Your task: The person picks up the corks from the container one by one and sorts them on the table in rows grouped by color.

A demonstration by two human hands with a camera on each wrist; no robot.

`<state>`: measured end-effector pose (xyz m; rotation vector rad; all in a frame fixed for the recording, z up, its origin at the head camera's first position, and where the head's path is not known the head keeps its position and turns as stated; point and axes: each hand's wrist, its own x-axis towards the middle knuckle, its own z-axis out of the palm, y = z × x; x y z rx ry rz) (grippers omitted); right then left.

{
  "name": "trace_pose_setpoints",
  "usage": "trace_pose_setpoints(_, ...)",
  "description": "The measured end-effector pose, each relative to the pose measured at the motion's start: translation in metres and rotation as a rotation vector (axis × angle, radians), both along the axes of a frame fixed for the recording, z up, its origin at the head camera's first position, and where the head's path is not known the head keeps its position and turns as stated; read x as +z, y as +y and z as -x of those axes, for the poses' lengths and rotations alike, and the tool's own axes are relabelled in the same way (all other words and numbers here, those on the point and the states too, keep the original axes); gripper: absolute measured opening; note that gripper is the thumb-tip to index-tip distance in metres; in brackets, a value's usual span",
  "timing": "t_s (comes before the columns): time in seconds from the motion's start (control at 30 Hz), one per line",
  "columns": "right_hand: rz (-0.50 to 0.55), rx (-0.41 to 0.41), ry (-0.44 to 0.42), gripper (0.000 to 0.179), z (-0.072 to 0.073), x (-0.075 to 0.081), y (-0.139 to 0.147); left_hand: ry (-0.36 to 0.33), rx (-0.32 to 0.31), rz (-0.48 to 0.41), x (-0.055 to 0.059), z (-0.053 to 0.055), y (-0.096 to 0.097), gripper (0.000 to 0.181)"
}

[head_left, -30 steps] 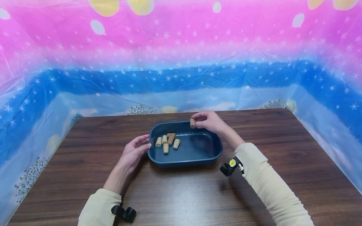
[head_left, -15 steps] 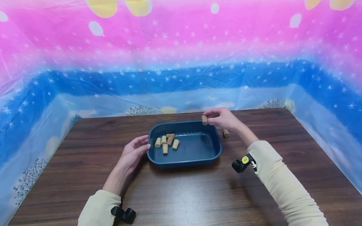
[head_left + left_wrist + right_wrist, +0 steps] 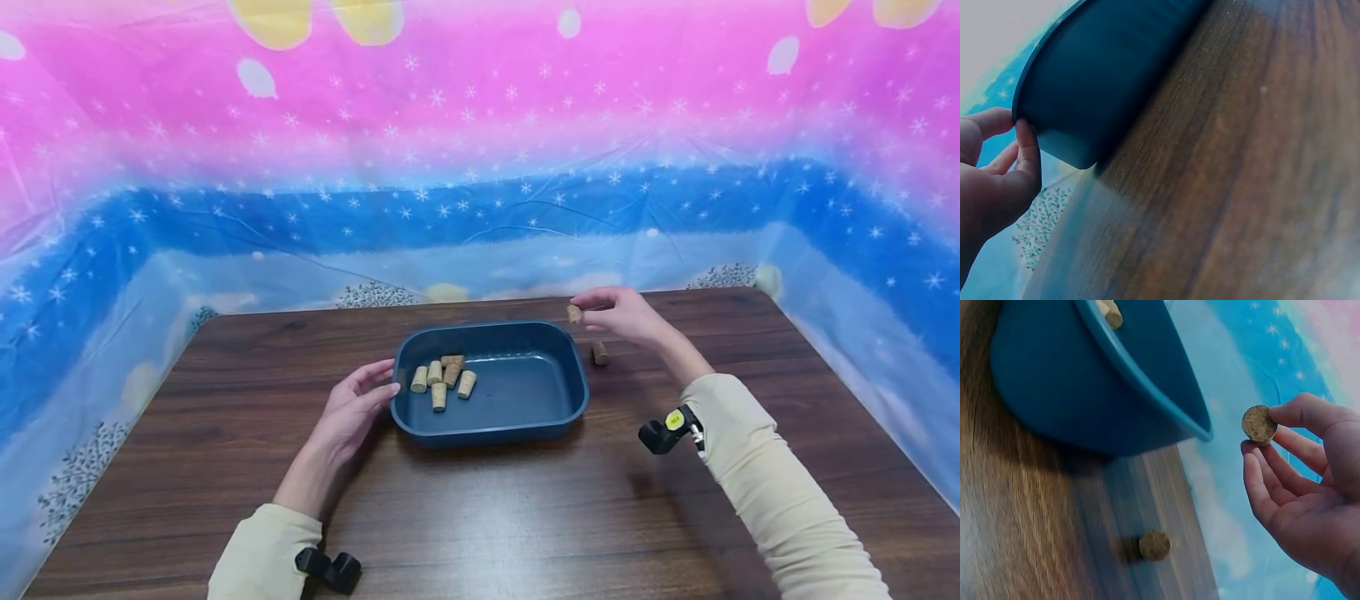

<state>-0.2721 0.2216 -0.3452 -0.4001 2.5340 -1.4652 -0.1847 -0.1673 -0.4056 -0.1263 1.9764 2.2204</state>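
Note:
A dark blue rectangular tray (image 3: 525, 432) stands on the table, with several tapered cork stoppers (image 3: 467, 384) at its left end. My left hand (image 3: 358, 407) holds the tray's left rim between thumb and fingers; the left wrist view shows the fingertips (image 3: 1025, 130) right at the rim. Beyond the tray's back right corner, my right hand (image 3: 626, 317) pinches one cork stopper (image 3: 574, 314) between thumb and fingers. In the right wrist view the round end of this cork stopper (image 3: 1259, 424) faces the camera, outside the rim. Another cork stopper (image 3: 600, 353) stands on the table just right of the tray.
The brown wood-grain table (image 3: 480, 517) reaches back to a pink and blue patterned cloth (image 3: 480, 200), which hangs behind and at both sides. A small black camera mount (image 3: 663, 431) sits at the right sleeve, another mount (image 3: 330, 570) at the left.
My right hand has moved right with its cork stopper, from over the tray's back rim to outside the corner. The cork stopper on the table has come into view. The left hand stays put.

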Motion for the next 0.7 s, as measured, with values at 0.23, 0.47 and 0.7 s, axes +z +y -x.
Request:
trace_pose_setpoints(0.23, 0.036, -0.004, -0.016, 0.040, -0.001, -0.002, 0.014, -0.002, -0.002, 0.001, -0.003, 0.001, 0.000, 0.050)
trace_pose_setpoints(0.47, 0.021, -0.018, -0.046, 0.042, -0.001, -0.008, 0.030, -0.010, -0.001, 0.001, -0.005, 0.003, -0.001, 0.050)
trace_pose_setpoints(0.7, 0.022, -0.063, -0.075, 0.042, 0.000, -0.018, 0.043, -0.009, -0.003, 0.010, -0.005, 0.002, -0.001, 0.050)
